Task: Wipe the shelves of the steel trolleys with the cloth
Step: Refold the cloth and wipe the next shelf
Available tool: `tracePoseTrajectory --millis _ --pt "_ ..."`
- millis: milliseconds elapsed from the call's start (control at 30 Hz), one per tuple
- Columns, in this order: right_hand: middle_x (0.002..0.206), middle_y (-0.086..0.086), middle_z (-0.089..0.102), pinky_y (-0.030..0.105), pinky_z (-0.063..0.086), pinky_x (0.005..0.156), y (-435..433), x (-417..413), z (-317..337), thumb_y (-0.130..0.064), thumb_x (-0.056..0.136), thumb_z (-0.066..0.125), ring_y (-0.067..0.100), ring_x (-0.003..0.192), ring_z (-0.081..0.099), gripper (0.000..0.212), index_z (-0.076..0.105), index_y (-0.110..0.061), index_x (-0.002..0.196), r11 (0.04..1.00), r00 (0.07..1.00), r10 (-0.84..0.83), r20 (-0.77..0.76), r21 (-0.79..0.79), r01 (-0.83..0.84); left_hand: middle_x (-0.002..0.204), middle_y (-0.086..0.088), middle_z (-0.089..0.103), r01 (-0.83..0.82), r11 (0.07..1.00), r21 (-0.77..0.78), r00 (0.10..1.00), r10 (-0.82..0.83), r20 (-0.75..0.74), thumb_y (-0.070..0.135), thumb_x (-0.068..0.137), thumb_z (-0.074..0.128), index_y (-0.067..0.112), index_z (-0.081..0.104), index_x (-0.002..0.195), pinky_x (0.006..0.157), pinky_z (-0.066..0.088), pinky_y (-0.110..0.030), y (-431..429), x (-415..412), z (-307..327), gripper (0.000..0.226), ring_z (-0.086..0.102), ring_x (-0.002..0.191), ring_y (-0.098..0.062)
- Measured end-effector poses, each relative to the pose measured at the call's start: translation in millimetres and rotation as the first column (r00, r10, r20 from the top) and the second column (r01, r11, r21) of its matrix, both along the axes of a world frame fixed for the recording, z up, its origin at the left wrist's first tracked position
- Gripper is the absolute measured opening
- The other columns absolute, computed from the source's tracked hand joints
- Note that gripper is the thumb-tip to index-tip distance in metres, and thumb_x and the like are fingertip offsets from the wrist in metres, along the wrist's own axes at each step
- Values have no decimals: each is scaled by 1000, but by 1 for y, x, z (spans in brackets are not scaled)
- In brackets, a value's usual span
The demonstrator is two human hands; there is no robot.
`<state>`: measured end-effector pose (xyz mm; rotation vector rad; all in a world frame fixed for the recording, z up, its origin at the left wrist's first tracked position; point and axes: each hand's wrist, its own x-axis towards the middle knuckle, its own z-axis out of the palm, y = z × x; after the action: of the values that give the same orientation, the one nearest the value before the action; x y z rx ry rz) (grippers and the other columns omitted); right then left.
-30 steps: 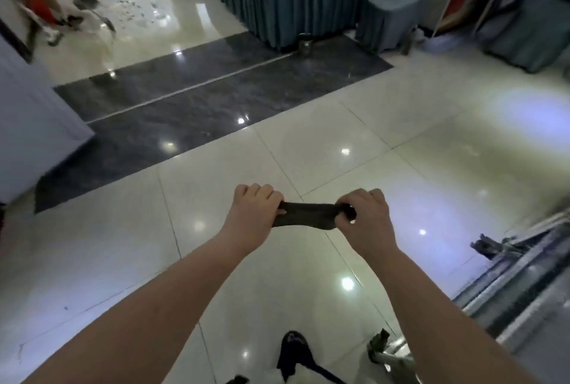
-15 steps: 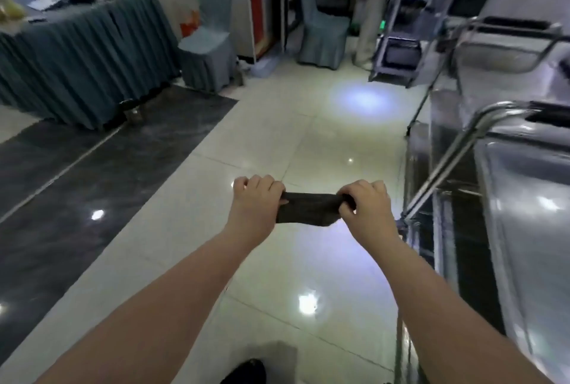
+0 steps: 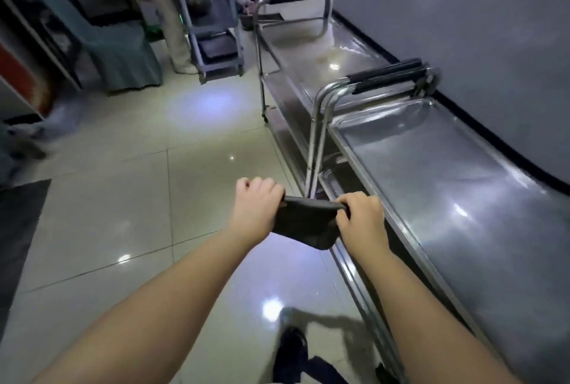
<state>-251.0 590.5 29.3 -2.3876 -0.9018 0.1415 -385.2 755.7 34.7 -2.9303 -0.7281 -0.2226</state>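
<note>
Two bare forearms reach forward from the bottom edge, holding a dark cloth (image 3: 305, 223) stretched between them in the air, just left of the near steel trolley (image 3: 431, 183) and above its lower shelf edge. The left hand (image 3: 256, 207) has its fingers curled tight round the cloth's left end; the right hand (image 3: 361, 220) grips the right end the same way, knuckles up. The cloth touches no shelf. The near trolley's top shelf is a shiny, rimmed steel tray, and a tubular handle with black grips (image 3: 385, 75) rises at its far end. Beyond that handle a second steel trolley (image 3: 314, 53) stands end to end with it, its top shelf showing pale smears. Both sit against a grey wall (image 3: 462, 13) on the near trolley's right. Further off, left of the second trolley, stands a grey tiered cart (image 3: 212, 28) carrying a dark bowl, with a person's legs in pale trousers (image 3: 172, 28) beside it and a chair in a blue-green cover (image 3: 120, 50) beyond. Glossy pale floor tiles (image 3: 123, 198) spread left of the near trolley, and a dark shoe (image 3: 290, 349) shows below the cloth.
</note>
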Motion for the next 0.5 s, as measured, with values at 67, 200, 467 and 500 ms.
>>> tracePoseTrajectory --millis 67,200,467,500 --pt "97 -5 60 45 44 90 5 22 -7 -11 90 54 19 100 43 17 66 -22 95 998 997 -67 -25 3 67 91 1 58 70 998 9 997 -69 -41 19 87 64 23 60 94 80 31 -38 13 29 -2 9 54 86 -26" --pt "98 -9 57 45 43 94 18 48 -18 -12 92 54 18 105 41 17 64 -24 96 986 982 -168 -82 -31 166 91 -3 57 192 981 -23 973 -193 -127 7 74 63 18 61 96 78 31 -39 38 74 -10 25 54 86 -29" --pt "114 -3 61 37 35 101 43 57 -52 -16 96 51 24 111 43 23 65 -22 113 915 922 -381 -74 -171 364 103 -3 54 494 867 -69 834 -494 -247 7 87 51 20 52 107 85 24 -40 96 154 -52 24 51 100 -29" --pt "114 -3 61 37 34 99 48 57 -57 -16 96 50 24 110 43 24 65 -23 113 895 902 -426 -67 -177 409 103 -3 54 537 841 -71 806 -536 -250 6 87 50 20 52 107 86 25 -40 102 164 -57 24 51 100 -29"
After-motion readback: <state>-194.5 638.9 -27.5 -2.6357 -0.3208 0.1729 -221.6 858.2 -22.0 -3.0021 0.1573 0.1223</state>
